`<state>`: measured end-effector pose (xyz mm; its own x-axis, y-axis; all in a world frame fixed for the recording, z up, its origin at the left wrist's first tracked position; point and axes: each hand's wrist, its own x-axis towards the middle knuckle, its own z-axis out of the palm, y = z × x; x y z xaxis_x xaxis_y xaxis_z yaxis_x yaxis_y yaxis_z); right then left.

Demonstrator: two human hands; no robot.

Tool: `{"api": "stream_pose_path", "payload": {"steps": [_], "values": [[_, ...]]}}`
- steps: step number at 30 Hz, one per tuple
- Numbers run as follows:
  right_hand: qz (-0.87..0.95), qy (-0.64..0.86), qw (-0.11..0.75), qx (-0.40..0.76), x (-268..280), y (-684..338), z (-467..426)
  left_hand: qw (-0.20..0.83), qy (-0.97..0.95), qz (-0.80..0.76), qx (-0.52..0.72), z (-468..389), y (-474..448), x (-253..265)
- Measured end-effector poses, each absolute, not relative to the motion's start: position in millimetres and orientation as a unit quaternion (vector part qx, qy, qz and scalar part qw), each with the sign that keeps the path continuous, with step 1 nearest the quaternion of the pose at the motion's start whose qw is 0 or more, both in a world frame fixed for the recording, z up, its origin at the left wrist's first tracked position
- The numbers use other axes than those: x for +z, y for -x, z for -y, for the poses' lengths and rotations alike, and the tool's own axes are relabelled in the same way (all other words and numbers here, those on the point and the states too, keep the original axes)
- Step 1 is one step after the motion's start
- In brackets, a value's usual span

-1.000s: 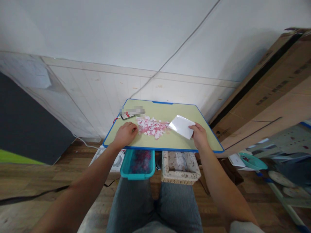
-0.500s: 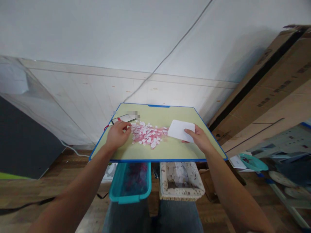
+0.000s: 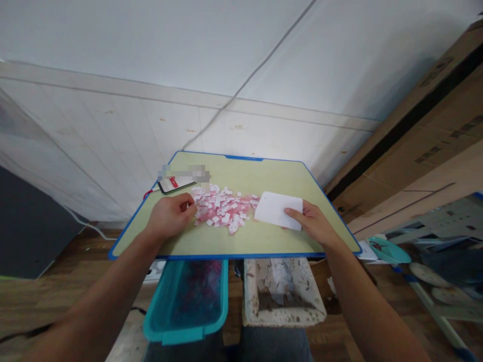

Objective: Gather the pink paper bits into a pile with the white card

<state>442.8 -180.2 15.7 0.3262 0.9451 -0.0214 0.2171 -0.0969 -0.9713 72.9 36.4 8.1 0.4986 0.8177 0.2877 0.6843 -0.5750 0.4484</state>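
On the small pale-yellow table (image 3: 151,241), a loose heap of white and pink paper bits (image 3: 222,206) is spread across the middle. My left hand (image 3: 171,215) is at the heap's left edge, with its fingers curled together; whatever they may pinch is too small to make out. A flat white card (image 3: 275,208) with rounded corners and a small hole near one corner is gripped in my right hand (image 3: 313,221), thumb on top. The card's left edge meets the right end of the heap. Behind my left hand lies a phone (image 3: 177,186) with a red cable attached.
Below the table's front edge are a teal plastic bin (image 3: 184,334) with reddish contents and a fabric-lined basket (image 3: 283,318) holding white paper scraps. Tall cardboard boxes (image 3: 422,136) lean at the right. A white wall (image 3: 151,60) stands behind the table.
My left hand has come back from beside the phone toward the near left side of the heap, its fingers more curled. The card stays in my right hand. The camera view has shifted.
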Motion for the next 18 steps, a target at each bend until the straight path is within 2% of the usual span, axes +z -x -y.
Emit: {"api": "stream_pose_path", "payload": {"steps": [7,14,18], "values": [[0.417,0.673,0.541,0.284,19.2,-411.3,206.4,0.16,-0.847,-0.448,0.237,-34.5,-70.8,9.2],[0.512,0.663,0.474,0.272,23.1,-371.8,183.5,0.178,-0.832,-0.45,0.271,-36.7,-69.8,3.9],[0.468,0.667,0.53,0.234,23.1,-376.2,168.7,0.177,-0.833,-0.44,0.284,-36.4,-69.0,2.6]]}}
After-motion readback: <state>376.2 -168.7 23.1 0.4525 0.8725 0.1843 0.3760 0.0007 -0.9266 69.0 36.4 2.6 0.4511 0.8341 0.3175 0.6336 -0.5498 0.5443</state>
